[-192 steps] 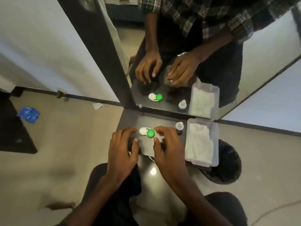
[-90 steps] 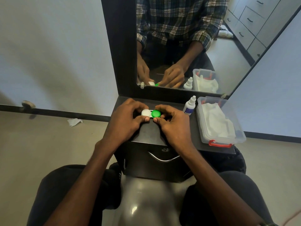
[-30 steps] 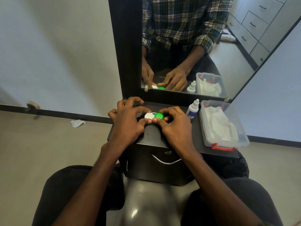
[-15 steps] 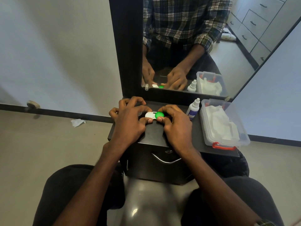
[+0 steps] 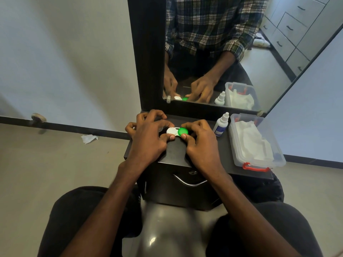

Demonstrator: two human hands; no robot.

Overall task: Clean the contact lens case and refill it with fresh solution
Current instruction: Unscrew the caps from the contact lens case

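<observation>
The contact lens case (image 5: pixel 177 132), with a white cap on the left and a green cap on the right, lies on the black cabinet top (image 5: pixel 176 153). My left hand (image 5: pixel 148 138) pinches the white-cap side between thumb and forefinger. My right hand (image 5: pixel 199 143) pinches the green cap the same way. A small white solution bottle (image 5: pixel 220 125) with a blue label stands upright just right of my right hand.
A clear plastic box (image 5: pixel 258 161) with red latches holds white tissue at the cabinet's right end. A mirror (image 5: pixel 222 52) in a black frame rises behind the cabinet. A crumpled tissue (image 5: pixel 89 138) lies on the floor to the left.
Both hands have stayed on the case over the last second with small finger shifts. Earlier, the view swung up from the floor to face the mirror.
</observation>
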